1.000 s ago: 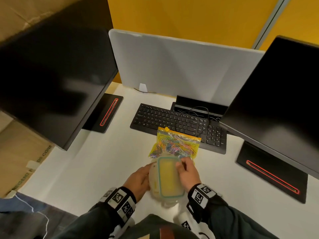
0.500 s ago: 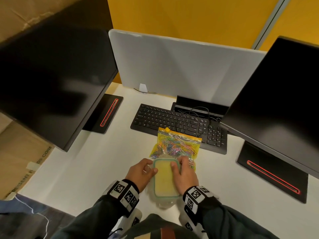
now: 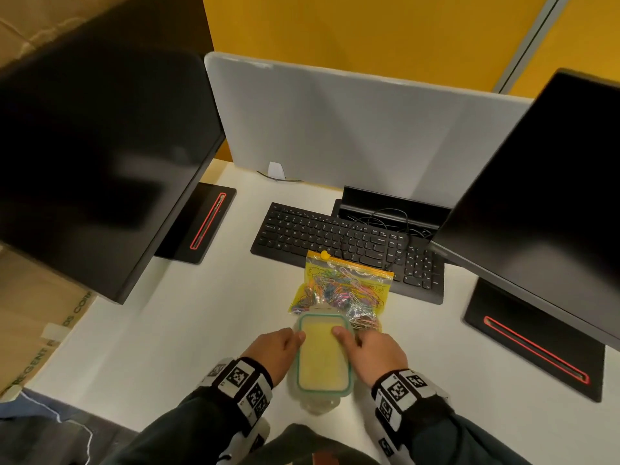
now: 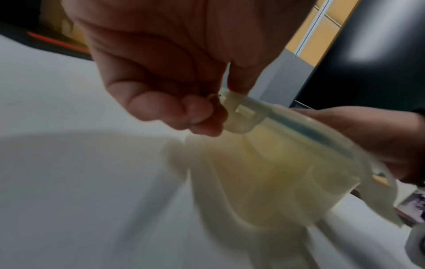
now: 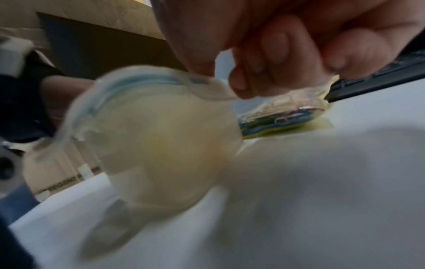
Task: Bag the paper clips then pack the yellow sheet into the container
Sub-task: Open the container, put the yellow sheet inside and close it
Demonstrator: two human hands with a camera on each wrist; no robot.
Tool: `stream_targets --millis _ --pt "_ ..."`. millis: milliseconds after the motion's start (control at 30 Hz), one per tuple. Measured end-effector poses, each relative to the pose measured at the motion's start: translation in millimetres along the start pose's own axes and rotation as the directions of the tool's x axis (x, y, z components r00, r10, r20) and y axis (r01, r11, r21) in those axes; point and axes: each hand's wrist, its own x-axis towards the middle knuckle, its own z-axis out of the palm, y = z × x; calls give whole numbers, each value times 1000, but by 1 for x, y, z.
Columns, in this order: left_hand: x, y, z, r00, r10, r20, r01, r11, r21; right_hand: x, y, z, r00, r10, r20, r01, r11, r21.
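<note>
Clear plastic: container (image 3: pixel 323 357) sits on the white desk (image 3: pixel 174 330) right in front of the person, between both hands; its green-rimmed lid (image 3: pixel 303 354) is on top.
Yellow sheet: yellow sheet (image 3: pixel 323 362) shows through the lid, inside the container.
Bag: zip bag (image 3: pixel 342 286) full of coloured paper clips (image 3: pixel 339 290) lies flat on the desk just beyond the container, its near edge touching the container's far end; its far edge with the yellow slider overlaps the front of the keyboard (image 3: pixel 345 243).
Left hand: left hand (image 3: pixel 273 350) lies against the container's left side near the far corner, wrist low, knuckles up. In the left wrist view the thumb sits on top of the lid and the curled fingers (image 4: pixel 161 107) meet the side latch tab (image 4: pixel 239 116), so it pinches the lid's edge.
Right hand: right hand (image 3: pixel 375 352) is at the container's right side, thumb tip resting on the lid top near the far right corner. In the right wrist view the fingers (image 5: pixel 273 60) curl down over the lid's rim, gripping it; the picture is blurred, so which tab they touch cannot be told.
Forearms: both come in from the near edge in dark sleeves (image 3: pixel 188 427), each with a wrist band (image 3: pixel 245 384) printed with black-and-white squares, angled inward toward the container.
Around: two dark monitors (image 3: pixel 100 156) stand left and right, a grey divider panel (image 3: pixel 335 129) behind the keyboard, a loose black cable (image 3: pixel 396 226) across its keys.
</note>
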Motion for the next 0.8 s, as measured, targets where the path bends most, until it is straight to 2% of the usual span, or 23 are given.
stream_targets --millis 67,133,200,300,367,433,467,500,567,600,633,667,800 --pt "0 2 1 998 -4 57 13 987 -161 0 1 6 993 -6 121 -22 973 229" --pt "0 5 0 995 -13 99 38 966 -256 1 2 7 978 1 207 -95 889 448" --pt "0 6 -2 995 -11 102 34 973 -227 2 1 3 965 -3 261 -124 874 470" --pt "-1 8 -7 998 45 -49 -41 996 73 2 -2 -5 967 3 256 -84 948 307" --pt "-2 16 -12 974 177 -140 -146 968 204 -6 -6 -14 995 -17 100 4 991 132" --pt "2 24 -15 929 349 -125 -304 911 280 -23 -12 -20 982 -172 -77 169 985 -45" --pt "5 27 -15 910 405 -85 -363 880 308 -32 -15 -22 953 -292 -85 281 952 -118" --pt "9 30 -15 908 417 -37 -386 867 316 -40 -16 -19 915 -403 -19 392 899 -193" --pt "16 32 -12 930 363 62 -364 880 304 -51 -11 -7 824 -546 152 564 765 -311" --pt "20 33 -11 941 327 88 -338 892 300 -52 -5 1 778 -602 180 619 682 -389" --pt "23 33 -10 949 299 97 -314 900 301 -52 2 10 737 -656 161 644 610 -462" --pt "25 34 -9 952 290 93 -305 902 305 -54 6 16 724 -673 153 645 580 -498" --pt "32 33 -8 961 266 70 -275 925 261 -54 10 29 691 -721 55 637 571 -518"
